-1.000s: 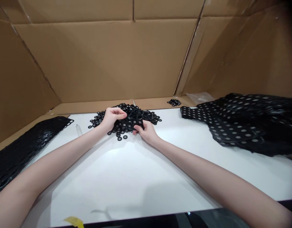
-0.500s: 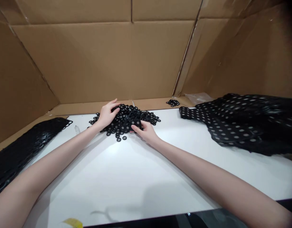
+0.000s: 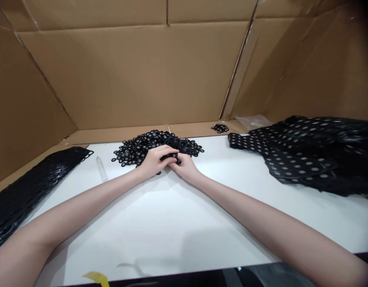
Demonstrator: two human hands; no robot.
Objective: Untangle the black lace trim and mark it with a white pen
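White table (image 3: 148, 227), before you. Directly on it: heap of small black rings (image 3: 151, 139), towards your far edge, centre; stack of black sheets (image 3: 43, 183), your left; slim clear tube (image 3: 102, 170), lying between stack and heap; rumpled black sheet with pale dots (image 3: 279, 159), your right; yellow strip (image 3: 97, 276), at your near edge.

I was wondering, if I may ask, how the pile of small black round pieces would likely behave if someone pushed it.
The pile would probably spread rather than move as one, since separate pieces lie around its edge. They look flat against the white table, so they would likely slide more than roll.
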